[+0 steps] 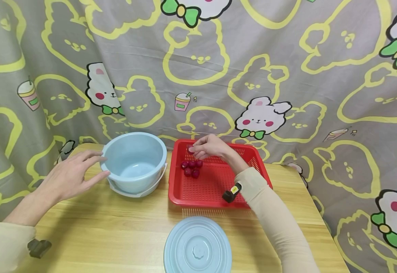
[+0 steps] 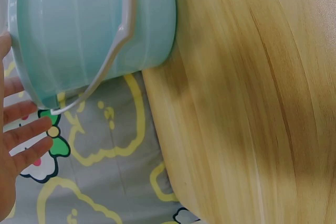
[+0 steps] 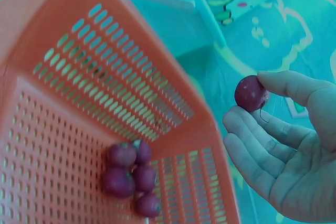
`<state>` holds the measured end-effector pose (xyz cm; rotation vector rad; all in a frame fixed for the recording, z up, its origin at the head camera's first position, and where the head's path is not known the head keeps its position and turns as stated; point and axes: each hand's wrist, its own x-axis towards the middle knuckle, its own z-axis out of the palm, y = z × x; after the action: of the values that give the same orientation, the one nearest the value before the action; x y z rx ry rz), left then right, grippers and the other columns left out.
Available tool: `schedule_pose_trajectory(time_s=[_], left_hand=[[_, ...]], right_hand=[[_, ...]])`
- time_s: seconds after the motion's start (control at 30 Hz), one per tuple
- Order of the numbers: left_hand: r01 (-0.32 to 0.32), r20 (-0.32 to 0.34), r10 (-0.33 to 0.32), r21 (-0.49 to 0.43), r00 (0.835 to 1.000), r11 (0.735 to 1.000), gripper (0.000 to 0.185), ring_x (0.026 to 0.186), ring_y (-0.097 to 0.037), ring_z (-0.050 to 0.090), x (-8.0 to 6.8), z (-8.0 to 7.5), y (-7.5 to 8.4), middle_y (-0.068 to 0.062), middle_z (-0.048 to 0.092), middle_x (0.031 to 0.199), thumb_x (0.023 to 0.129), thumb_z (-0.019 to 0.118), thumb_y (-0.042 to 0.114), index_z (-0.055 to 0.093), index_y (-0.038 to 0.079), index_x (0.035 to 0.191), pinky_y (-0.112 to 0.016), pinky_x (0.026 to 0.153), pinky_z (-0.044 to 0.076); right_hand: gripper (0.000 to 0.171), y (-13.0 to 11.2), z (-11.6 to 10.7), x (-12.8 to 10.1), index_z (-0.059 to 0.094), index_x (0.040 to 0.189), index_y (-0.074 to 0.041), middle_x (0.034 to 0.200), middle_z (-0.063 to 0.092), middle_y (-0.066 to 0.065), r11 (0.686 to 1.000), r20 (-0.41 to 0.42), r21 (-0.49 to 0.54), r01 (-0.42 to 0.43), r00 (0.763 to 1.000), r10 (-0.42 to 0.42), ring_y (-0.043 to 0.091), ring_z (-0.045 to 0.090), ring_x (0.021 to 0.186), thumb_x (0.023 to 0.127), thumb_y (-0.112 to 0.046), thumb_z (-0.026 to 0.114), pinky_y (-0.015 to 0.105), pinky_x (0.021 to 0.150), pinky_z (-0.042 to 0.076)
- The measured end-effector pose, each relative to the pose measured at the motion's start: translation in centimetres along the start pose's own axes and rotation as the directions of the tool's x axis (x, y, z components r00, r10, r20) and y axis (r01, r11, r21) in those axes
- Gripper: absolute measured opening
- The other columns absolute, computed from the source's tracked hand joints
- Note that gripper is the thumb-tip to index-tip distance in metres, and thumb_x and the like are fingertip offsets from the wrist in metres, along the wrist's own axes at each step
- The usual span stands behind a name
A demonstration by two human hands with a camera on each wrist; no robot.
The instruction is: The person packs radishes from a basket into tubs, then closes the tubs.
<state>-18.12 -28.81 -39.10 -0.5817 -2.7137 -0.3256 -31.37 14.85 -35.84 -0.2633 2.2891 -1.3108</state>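
My right hand is over the back left part of a red plastic basket. Between thumb and fingertips it pinches a small round red radish with a thin root tail. Several more radishes lie together on the basket floor. To the left stands a light blue bucket, upright, its handle hanging down along the side. My left hand is at the bucket's left rim with fingers spread and extended, holding nothing.
A round light blue lid lies flat on the wooden table in front of the basket. Behind the table hangs a grey patterned curtain, which also closes in both sides. The bucket and basket stand close beside each other.
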Motion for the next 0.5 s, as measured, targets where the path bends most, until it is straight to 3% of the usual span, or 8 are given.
schedule_pose_trajectory(time_s=[0.2, 0.37, 0.5], left_hand=[[0.010, 0.007, -0.010, -0.003, 1.000, 1.000, 0.049, 0.122, -0.046, 0.064, 0.0, 0.0, 0.0, -0.019, 0.068, 0.136, 0.094, 0.077, 0.046, 0.073, 0.010, 0.127, -0.069, 0.087, 0.056], [0.002, 0.002, -0.002, -0.003, 1.000, 1.000, 0.049, 0.121, -0.046, 0.065, 0.1, 0.0, 0.0, -0.019, 0.068, 0.135, 0.093, 0.077, 0.046, 0.073, 0.010, 0.127, -0.069, 0.086, 0.056], [0.002, -0.004, -0.002, -0.008, 1.000, 1.000, 0.049, 0.122, -0.045, 0.065, 0.0, 0.1, 0.0, -0.018, 0.068, 0.135, 0.093, 0.078, 0.045, 0.074, 0.010, 0.126, -0.069, 0.087, 0.056]], right_hand=[[0.039, -1.9, 1.3, -0.3, 0.073, 0.124, -0.001, 0.119, 0.077, 0.024, 0.998, 0.009, 0.046, 0.047, 0.999, -0.047, 0.037, 0.078, 0.107, 0.095, -0.025, 0.080, 0.051, 0.102, 0.060], [0.037, -3.4, 2.4, -0.2, 0.075, 0.123, -0.001, 0.113, 0.080, 0.016, 0.994, 0.012, 0.078, 0.078, 0.997, -0.079, 0.021, 0.080, 0.089, 0.094, -0.023, 0.081, 0.049, 0.100, 0.062], [0.038, -4.7, 3.6, -0.1, 0.074, 0.124, 0.000, 0.113, 0.080, 0.017, 0.990, 0.018, 0.095, 0.104, 0.994, -0.106, 0.030, 0.081, 0.095, 0.094, -0.022, 0.081, 0.045, 0.096, 0.064]])
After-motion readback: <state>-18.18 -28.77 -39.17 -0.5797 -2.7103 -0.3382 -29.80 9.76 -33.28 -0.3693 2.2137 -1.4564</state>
